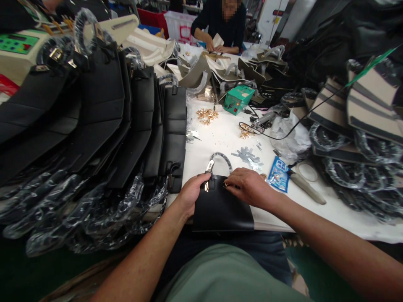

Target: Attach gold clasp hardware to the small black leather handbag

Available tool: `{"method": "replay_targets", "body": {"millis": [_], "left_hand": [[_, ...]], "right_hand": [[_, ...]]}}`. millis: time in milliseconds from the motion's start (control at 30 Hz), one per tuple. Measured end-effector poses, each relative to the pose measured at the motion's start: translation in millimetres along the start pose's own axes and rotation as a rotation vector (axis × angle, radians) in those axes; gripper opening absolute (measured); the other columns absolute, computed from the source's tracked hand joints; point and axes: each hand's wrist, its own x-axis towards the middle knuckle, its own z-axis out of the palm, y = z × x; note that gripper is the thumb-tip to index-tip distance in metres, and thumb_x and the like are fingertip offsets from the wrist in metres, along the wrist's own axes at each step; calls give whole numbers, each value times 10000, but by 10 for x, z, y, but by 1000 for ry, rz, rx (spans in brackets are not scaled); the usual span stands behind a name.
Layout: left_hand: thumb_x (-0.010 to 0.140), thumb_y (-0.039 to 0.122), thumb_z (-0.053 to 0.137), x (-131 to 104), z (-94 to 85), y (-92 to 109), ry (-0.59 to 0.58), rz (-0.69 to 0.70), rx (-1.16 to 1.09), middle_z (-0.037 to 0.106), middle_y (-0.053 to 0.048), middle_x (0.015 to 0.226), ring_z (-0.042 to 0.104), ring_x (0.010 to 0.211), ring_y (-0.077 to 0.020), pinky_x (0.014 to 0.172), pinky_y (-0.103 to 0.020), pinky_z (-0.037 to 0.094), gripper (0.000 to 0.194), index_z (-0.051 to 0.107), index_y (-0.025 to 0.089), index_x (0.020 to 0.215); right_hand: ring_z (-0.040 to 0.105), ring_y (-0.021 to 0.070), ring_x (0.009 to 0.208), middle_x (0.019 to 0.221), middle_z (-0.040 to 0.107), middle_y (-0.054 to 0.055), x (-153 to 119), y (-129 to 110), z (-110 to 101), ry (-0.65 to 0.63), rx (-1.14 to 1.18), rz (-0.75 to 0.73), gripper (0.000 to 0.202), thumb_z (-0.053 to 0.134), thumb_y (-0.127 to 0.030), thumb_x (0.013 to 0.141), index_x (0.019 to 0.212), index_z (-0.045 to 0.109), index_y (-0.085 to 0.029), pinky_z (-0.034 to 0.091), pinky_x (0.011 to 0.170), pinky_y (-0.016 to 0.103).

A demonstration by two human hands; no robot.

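While the big row of black bags [103, 126] stacked on the left of the bench [220, 138] looks like it already has its wrapped handles and clasps on, so I'd guess that's the finished pile, the one black bag [220, 207] lying flat at the near edge is the one in hand right now. On the right there's another heap of striped bags [362, 113] with handles in plastic, can't tell if those are done or waiting. The left hand [192, 193] is pressed down on the bag's top edge beside the handle [220, 159], fingers closed against the leather. The right hand [248, 186] is pinched together on a small gold fitting at the top edge, mostly hidden under the fingers, so no idea if it's seated yet. Loose gold hardware [207, 115] and silver metal pieces [248, 155] sit further out, so plenty left I reckon. The bag's lower part is cut off by the person's lap, and the co-worker's hands [217, 47] at the far end are too small to read.
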Motion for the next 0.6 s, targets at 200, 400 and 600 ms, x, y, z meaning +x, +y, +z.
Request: {"method": "replay_targets", "body": {"millis": [200, 400, 600], "left_hand": [[728, 246, 730, 0, 14, -32, -2, 55, -16, 669, -12, 618, 613, 509, -144, 534, -245, 478, 130, 664, 149, 784], [739, 262, 726, -20, 38, -22, 0, 50, 6, 682, -10, 627, 621, 517, -142, 559, -254, 489, 134, 677, 147, 786], [740, 292, 726, -43, 65, -21, 34, 65, 51, 669, -4, 603, 621, 497, -154, 541, -267, 490, 161, 676, 146, 787]], "right_hand": [[652, 206, 894, 876, 741, 51, -11, 34, 17, -31, 14, -79, 128, 595, -255, 941, 926, 716, -220, 474, 847, 329], [652, 212, 908, 910, 739, 63, -100, 0, 101, 64, 0, -16, 197, 568, -353, 961, 983, 719, -229, 471, 832, 329], [628, 213, 850, 887, 723, 71, -92, -68, 98, 117, -90, 19, 197, 567, -362, 949, 970, 696, -214, 432, 807, 334]]}}
